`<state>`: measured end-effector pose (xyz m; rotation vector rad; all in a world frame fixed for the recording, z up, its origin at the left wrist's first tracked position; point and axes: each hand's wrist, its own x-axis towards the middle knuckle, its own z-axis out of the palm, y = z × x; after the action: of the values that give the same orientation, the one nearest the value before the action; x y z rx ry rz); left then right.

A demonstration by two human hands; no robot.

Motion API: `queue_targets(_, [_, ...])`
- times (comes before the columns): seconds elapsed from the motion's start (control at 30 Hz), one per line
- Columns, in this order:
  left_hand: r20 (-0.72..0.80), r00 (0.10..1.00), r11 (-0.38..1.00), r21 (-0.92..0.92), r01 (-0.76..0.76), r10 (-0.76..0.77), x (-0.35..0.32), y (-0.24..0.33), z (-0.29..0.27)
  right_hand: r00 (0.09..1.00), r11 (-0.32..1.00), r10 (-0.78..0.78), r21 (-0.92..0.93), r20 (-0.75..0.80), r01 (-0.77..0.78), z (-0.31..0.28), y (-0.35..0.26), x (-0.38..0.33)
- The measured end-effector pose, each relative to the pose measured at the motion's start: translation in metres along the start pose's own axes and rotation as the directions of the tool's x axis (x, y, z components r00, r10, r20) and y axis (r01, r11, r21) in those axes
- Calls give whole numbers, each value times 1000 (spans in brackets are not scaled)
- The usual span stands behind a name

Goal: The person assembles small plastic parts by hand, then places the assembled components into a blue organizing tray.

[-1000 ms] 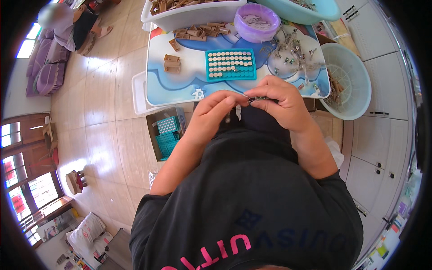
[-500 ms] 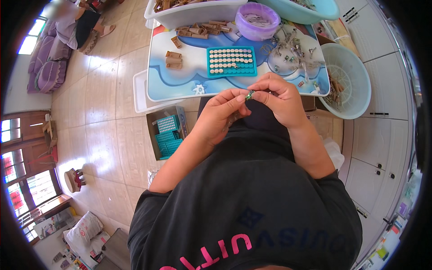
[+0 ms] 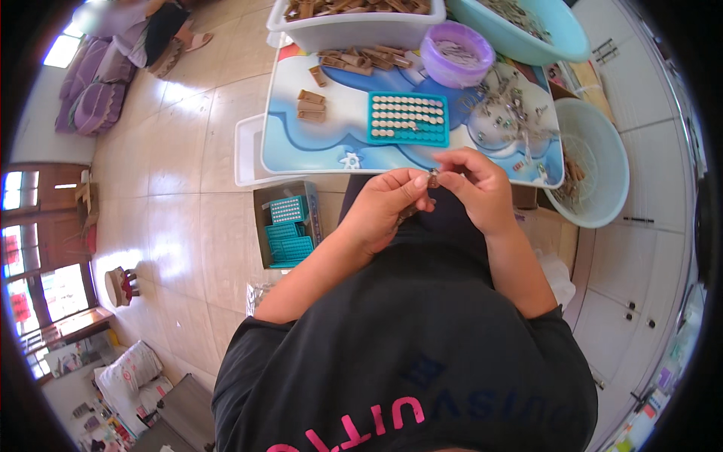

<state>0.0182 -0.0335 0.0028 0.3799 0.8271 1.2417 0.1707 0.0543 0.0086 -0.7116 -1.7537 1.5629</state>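
I've got 1 small shiny part [image 3: 433,179] up on the near side of the teal tray [image 3: 433,138], my left hand [image 3: 388,207] pinching it; my right hand's [image 3: 482,188] fingertips are right at it, gripping or not I can't tell. White discs [image 3: 407,109] fill most of the tray, brown pieces [image 3: 311,111] sit left, metal bits [image 3: 518,113] right.

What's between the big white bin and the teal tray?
In the head view, loose brown pieces lie beside the white bin, then a strip of patterned tabletop runs to the teal tray.
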Motion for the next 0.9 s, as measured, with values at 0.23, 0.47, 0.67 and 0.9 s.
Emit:
queue_targets(0.23, [-24,1000,1000,26,11,-11,2,2,-7,982,960,-190,-208,4,187,3,6,11])
queue_targets(0.47, [-93,690,349,906,-241,718,16,46,-43,981,807,171,557,96,-196,-8,23,16])
queue_targets(0.67, [89,447,-80,996,-38,890,65,98,-100,961,728,135,633,242,-262,-9,28,25])
queue_targets(0.9, [515,632,-577,807,-128,580,139,114,-71,941,743,136,596,310,-304,-5,32,36])
